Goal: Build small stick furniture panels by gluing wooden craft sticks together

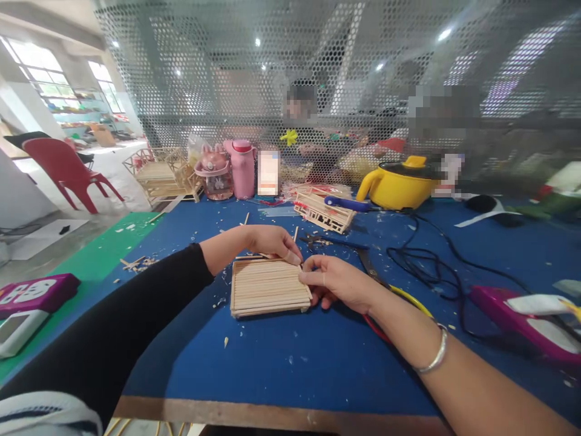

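A small rectangular panel of pale wooden sticks (267, 287), laid side by side within a thin raised rim, rests on the blue tabletop in front of me. My left hand (273, 243) reaches over its far edge, fingers closed together at the far right corner; whatever they pinch is too small to make out. At the right edge, my right hand (333, 280) has its thumb and forefinger closed at that corner, the other fingers curled beside and below the panel. Just behind the hands lie pliers (318, 242).
Behind stand a wooden stick frame (324, 212), a pink bottle (243, 169), a phone (269, 174) and a yellow pot (399, 186). Black cable (422, 266) loops on the right near a purple device (512, 312). Wood scraps (138, 263) lie left. People sit beyond the perforated screen (218, 79).
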